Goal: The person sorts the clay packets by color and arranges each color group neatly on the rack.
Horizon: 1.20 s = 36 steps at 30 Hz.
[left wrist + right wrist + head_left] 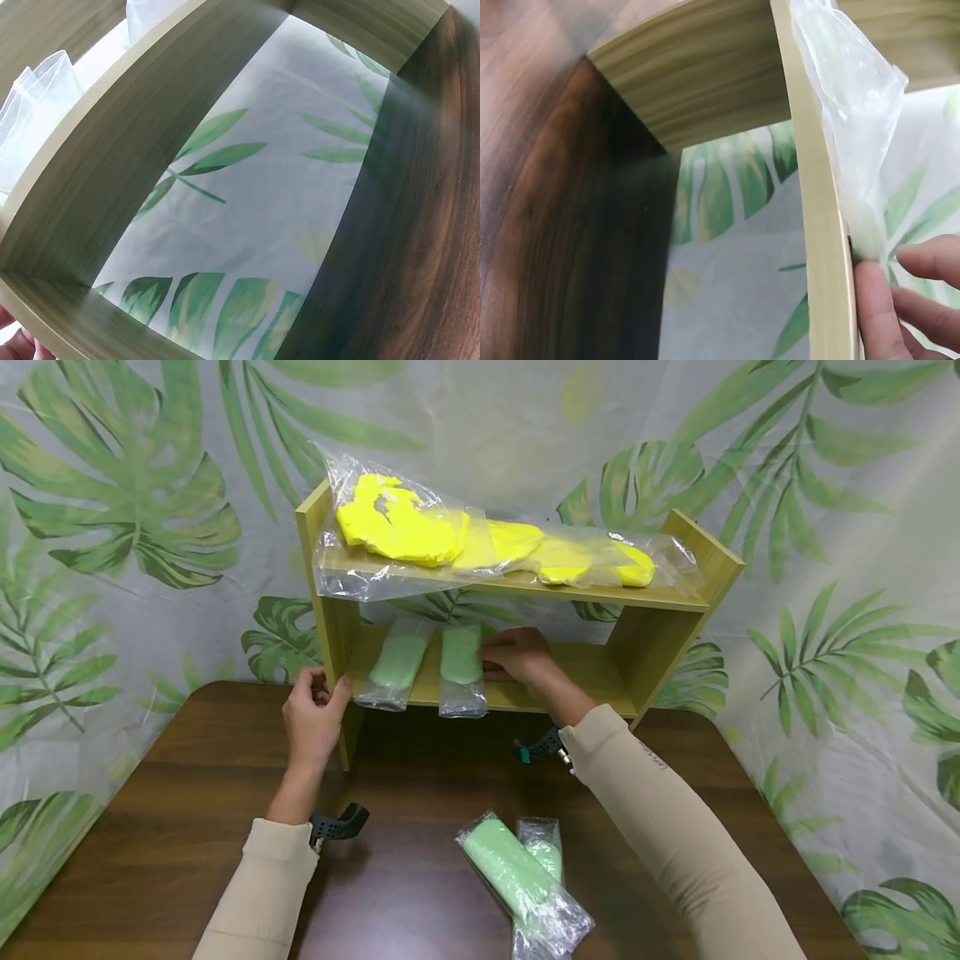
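My left hand grips the left side panel of a small wooden shelf unit, thumb at its front edge. In the left wrist view, only fingertips show beside that panel. My right hand reaches over the lower shelf, fingertips at the right edge of a flat light green pack in clear plastic. In the right wrist view, the thumb and fingers stand apart beside the end of this wrapped pack. A similar green pack lies to its left, its clear wrapping overhanging the shelf's front edge.
On the upper shelf lie bright yellow items in clear bags. Two more wrapped green packs, one on top and one under it, lie crossed on the dark wooden table. A leaf-patterned cloth hangs behind.
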### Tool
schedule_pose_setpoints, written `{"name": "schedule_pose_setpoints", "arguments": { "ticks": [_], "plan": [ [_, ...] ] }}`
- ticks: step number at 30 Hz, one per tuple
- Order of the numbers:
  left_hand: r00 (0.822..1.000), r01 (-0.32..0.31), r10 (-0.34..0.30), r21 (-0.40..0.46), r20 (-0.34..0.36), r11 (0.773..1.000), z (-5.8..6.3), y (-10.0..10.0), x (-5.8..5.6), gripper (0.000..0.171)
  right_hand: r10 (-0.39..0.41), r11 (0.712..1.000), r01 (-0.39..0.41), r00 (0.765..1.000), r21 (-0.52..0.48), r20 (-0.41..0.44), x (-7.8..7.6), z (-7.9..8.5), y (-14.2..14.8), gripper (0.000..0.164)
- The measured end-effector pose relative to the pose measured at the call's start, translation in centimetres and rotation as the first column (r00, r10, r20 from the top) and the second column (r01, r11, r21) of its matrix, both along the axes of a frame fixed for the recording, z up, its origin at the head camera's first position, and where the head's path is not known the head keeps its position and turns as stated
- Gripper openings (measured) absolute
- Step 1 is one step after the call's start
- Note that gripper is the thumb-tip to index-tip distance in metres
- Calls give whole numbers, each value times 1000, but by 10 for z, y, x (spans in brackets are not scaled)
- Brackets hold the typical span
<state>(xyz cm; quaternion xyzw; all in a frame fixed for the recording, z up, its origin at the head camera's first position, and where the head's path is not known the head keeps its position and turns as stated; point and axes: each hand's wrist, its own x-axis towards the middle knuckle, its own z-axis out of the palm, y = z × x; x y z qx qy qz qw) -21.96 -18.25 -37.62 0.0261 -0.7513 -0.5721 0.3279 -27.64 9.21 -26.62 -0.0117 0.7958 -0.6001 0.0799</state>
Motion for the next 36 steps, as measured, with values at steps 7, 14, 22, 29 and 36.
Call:
{"name": "schedule_pose_setpoints", "arguments": {
  "ticks": [7,14,22,29,36],
  "plan": [
    [1000,1,-1,4,-1,1000,1,0,0,30,102,995,-102,994,14,-44,9,1,12,34],
    [1000,-5,5,-6,-1,1000,2,0,-1,31,134,989,-132,990,60,-36,29,0,37,39],
    [1000,-2,2,5,9,1000,0,0,-2,32,154,988,-151,985,41,-83,53,-8,62,37],
    [1000,-2,2,3,10,1000,1,1,0,31,130,991,-132,990,-32,-46,69,-14,74,36],
    [1000,3,-3,11,2,1000,1,1,0,31,191,981,-190,980,26,-53,81,-22,81,36]
  ]
}}
